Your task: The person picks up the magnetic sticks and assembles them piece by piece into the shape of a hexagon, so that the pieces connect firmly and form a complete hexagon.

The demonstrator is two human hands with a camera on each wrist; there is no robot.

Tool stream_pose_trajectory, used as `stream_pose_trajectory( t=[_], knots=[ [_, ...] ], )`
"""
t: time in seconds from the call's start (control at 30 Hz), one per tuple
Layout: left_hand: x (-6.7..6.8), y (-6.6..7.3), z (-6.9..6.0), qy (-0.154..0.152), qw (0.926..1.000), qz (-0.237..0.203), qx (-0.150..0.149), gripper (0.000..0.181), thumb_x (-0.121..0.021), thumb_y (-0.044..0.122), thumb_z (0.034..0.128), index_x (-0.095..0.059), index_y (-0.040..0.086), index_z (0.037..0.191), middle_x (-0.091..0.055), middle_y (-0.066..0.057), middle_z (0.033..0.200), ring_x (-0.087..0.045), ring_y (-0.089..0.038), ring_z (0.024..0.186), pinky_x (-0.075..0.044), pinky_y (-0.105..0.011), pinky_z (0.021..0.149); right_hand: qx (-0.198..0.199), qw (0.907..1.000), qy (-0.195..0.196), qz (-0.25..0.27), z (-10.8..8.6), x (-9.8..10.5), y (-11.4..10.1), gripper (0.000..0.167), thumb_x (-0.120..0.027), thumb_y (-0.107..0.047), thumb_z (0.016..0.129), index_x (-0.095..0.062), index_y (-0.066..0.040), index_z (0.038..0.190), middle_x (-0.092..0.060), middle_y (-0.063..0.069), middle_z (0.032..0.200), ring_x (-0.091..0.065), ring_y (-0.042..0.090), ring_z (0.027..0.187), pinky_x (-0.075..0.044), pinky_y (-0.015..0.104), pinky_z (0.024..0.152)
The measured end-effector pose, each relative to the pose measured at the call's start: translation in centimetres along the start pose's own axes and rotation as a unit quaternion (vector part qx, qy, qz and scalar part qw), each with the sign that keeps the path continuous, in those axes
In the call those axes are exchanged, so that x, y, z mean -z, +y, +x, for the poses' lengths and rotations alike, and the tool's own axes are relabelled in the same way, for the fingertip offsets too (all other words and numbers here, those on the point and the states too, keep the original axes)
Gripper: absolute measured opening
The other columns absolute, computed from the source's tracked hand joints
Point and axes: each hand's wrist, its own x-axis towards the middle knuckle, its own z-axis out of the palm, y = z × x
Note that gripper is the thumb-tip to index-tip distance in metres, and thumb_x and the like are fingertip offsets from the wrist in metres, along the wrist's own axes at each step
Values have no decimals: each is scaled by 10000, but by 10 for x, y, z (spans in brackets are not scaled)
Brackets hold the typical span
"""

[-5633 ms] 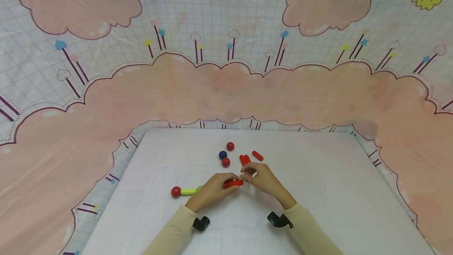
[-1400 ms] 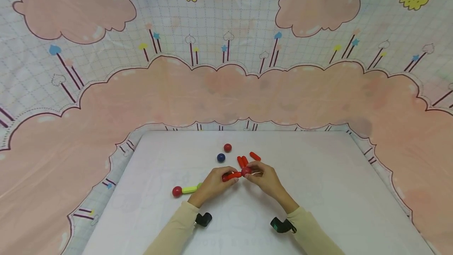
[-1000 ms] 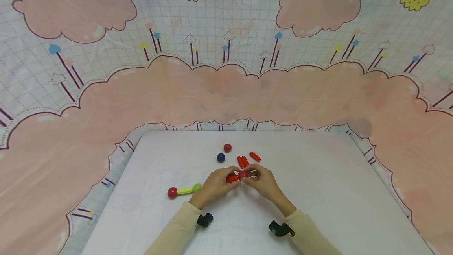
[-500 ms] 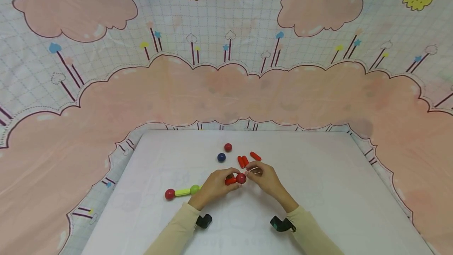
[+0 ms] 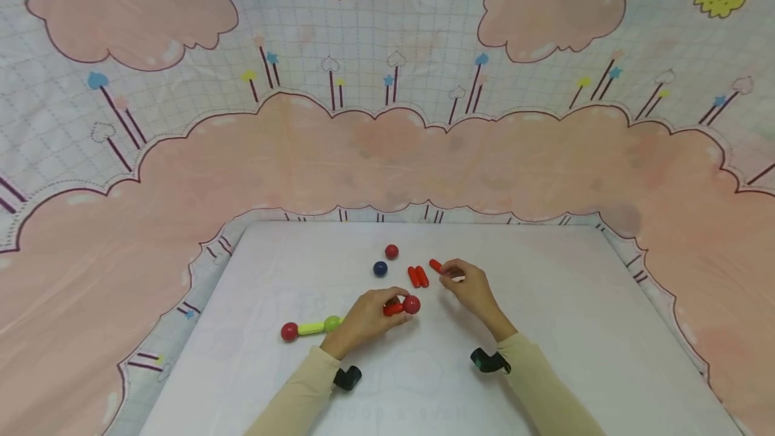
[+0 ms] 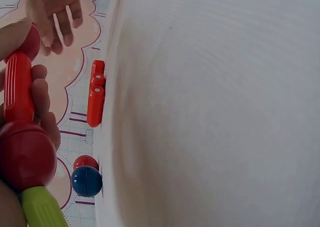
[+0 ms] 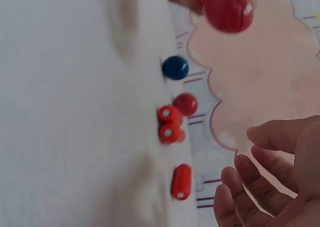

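My left hand (image 5: 366, 318) grips a red rod (image 6: 19, 87), with a red ball (image 5: 411, 305) on its far end. At the rod's other end, the left wrist view shows a second red ball (image 6: 27, 154) joined to a yellow-green rod (image 6: 42, 207). Beyond the hand this chain runs left through a green ball (image 5: 332, 324) and a yellow-green rod (image 5: 311, 329) to a red ball (image 5: 289, 332); my hand hides part of it. My right hand (image 7: 272, 179) holds nothing, its fingers spread and bent beside a lone red rod (image 7: 181, 182).
Two red rods (image 5: 418, 276) lie side by side on the white table (image 5: 545, 301), between the hands. Behind them are a blue ball (image 5: 380, 268) and a red ball (image 5: 391, 251). A patterned cloth (image 5: 387, 153) hangs behind the table.
A red ball that lay near the blue one now sits on the end of the gripped red rod. My right hand has let go of that ball and moved right and away, to the lone rod.
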Motion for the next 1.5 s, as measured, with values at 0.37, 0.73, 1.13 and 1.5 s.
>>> stream_pose_trajectory(
  t=[0.37, 0.73, 1.13, 1.5],
  knots=[
    [0, -1, 0, 12, 10000, 21, -19, 402, -738, 384, 871, -641, 213, 1222, -679, 101, 938, -533, -51, 828, -466, -197, 739, -813, 9967, 77, -20, 20, -6, 15, 238, -675, -158, 889, -669, -65, 1109, -672, 136, 1126, -602, 271, 1016, -523, 345, 781],
    [2, 1, 0, -11, 10000, 30, -6, 391, -733, 389, 874, -643, 221, 1215, -667, 105, 923, -531, -55, 827, -461, -200, 742, -1023, 9946, -103, -134, 34, -13, 25, 333, -723, -136, 868, -646, -28, 1174, -675, 151, 1134, -610, 278, 1004, -527, 395, 856],
    [2, 3, -1, -80, 9999, 39, 107, 398, -736, 383, 873, -641, 227, 1226, -673, 96, 963, -529, -57, 855, -465, -205, 756, -1117, 9906, -150, -776, 40, -21, 27, 285, -712, -127, 864, -678, -64, 1140, -663, 93, 998, -560, 219, 873, -472, 364, 785],
    [2, 2, 0, -18, 9999, 73, 82, 381, -739, 383, 870, -643, 235, 1207, -672, 103, 944, -529, -47, 846, -464, -208, 756, -1067, 9931, 42, -491, 34, -15, 29, 278, -665, -148, 886, -685, -59, 1148, -673, 123, 1048, -578, 248, 947, -484, 409, 853]
  ],
)
